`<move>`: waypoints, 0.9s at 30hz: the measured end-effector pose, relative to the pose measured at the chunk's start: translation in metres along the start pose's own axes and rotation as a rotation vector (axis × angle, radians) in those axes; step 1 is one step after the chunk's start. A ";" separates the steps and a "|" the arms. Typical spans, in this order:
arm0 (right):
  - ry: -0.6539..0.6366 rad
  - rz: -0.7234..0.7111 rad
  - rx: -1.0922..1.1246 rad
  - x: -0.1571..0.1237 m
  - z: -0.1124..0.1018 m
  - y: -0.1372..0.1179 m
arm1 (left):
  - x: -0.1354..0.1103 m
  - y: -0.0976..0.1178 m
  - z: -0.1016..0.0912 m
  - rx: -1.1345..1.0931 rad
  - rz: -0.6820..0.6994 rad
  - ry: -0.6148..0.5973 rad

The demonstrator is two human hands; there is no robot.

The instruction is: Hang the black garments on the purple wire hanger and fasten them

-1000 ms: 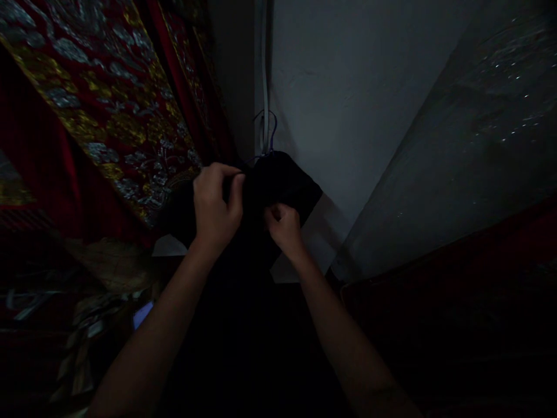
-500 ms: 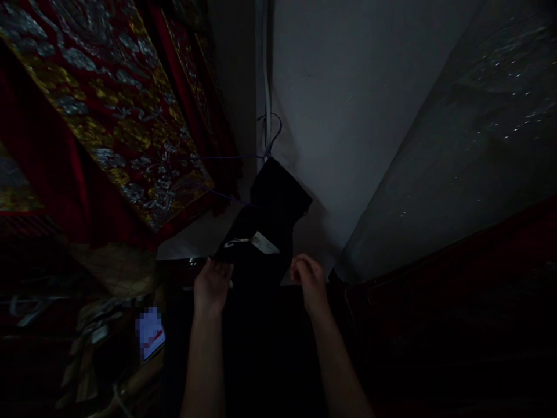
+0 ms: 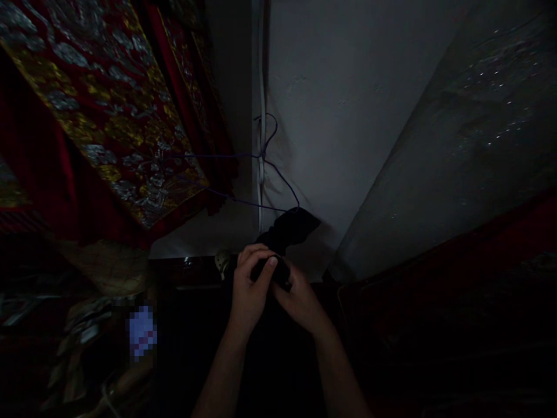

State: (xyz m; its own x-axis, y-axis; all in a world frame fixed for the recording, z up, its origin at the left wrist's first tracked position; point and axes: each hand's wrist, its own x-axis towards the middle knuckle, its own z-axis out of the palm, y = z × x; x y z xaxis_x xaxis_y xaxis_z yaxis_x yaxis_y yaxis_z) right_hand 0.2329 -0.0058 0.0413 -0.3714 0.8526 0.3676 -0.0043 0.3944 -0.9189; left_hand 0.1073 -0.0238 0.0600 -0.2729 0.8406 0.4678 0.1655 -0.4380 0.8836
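A black garment point(image 3: 298, 226) hangs from the lower right corner of a thin purple wire hanger point(image 3: 217, 155). My left hand point(image 3: 250, 284) is closed on a bunched part of this dark cloth, with its thumb lying over the top. Close beside it, my right hand point(image 3: 300, 299) grips the same bunch from the right, its fingers partly hidden. Below the hands, the cloth merges into darkness, so its full shape cannot be made out.
Red cloth with gold and silver embroidery point(image 3: 117, 122) hangs at the left. A pale cable point(image 3: 261, 69) runs down the grey wall point(image 3: 339, 104). Translucent sheeting point(image 3: 470, 133) slants at the right. A lit, blurred screen point(image 3: 141, 332) shows at lower left, near a person's arm.
My hands have come together from apart onto the bunched cloth. The garment has slid down and right along the hanger, baring more wire. Its white tag is out of sight.
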 end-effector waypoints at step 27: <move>-0.463 -0.115 -0.182 0.116 -0.041 0.015 | 0.072 -0.031 -0.117 0.666 0.275 -0.607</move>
State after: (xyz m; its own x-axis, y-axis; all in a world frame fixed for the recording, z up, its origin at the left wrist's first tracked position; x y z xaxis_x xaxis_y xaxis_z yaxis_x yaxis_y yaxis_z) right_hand 0.2279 0.1132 0.0756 -0.7510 0.5748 0.3249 0.0775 0.5654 -0.8212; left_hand -0.0285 0.0125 0.0688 0.3656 0.8393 0.4024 0.7096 -0.5311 0.4630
